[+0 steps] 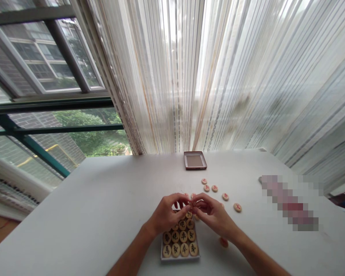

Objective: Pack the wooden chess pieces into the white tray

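A shallow white-edged box (180, 259) lies before me, with round wooden Chinese chess pieces (184, 235) set in rows, black characters up. My left hand (172, 211) and my right hand (211, 212) meet over the box's far end, thumbs and fingertips pinched together. What is between the fingertips is mostly hidden by the fingers. Two red-marked pieces (193, 196) show just behind the fingertips. Another red-marked piece (224, 242) lies on the table below my right wrist, partly covered by it.
Loose red-marked pieces (214, 188) are scattered on the white table (109, 214) beyond and right of my hands. A shallow brown-rimmed lid or tray (195, 168) sits toward the back edge. A blurred-out object (290, 205) lies at right. Behind are a striped curtain (166, 76) and a window.
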`<state>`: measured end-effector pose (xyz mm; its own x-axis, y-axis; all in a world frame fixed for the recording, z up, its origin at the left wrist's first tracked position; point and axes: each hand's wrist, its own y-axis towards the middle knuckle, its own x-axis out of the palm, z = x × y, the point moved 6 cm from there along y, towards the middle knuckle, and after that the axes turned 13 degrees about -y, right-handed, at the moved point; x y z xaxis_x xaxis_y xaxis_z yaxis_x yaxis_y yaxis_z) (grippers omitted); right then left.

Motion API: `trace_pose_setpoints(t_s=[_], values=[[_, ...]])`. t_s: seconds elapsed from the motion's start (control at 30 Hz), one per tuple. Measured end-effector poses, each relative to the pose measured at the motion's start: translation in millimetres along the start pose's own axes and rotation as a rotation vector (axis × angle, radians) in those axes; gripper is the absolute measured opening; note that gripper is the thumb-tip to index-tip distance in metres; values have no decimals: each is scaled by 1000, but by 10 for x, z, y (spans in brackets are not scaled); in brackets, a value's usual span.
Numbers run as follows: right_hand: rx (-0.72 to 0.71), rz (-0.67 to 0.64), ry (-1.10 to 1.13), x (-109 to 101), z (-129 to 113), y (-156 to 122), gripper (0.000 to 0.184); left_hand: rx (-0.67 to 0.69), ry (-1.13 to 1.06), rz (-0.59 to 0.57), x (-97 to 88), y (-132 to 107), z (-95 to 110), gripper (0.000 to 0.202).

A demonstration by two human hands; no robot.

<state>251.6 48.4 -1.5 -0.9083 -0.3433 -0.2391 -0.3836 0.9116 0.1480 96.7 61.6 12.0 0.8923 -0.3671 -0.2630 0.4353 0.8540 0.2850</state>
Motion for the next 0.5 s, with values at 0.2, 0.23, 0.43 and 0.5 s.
trace_pose_setpoints(t_s=[0.2, 0.23, 0.43, 0.5], values=[[11, 5, -1, 0, 26, 4, 25, -11, -30, -13, -5, 6, -31, 24], [15, 6, -5, -1, 27, 4, 25, -14, -35, -15, -5, 4, -33, 25], [-6, 15, -8, -5, -16, 1, 28, -32, -26, -15, -10, -1, -21, 25], [-3, 22, -14, -10, -21, 3, 29, -40, -31, -15, -14, 2, -27, 25]])
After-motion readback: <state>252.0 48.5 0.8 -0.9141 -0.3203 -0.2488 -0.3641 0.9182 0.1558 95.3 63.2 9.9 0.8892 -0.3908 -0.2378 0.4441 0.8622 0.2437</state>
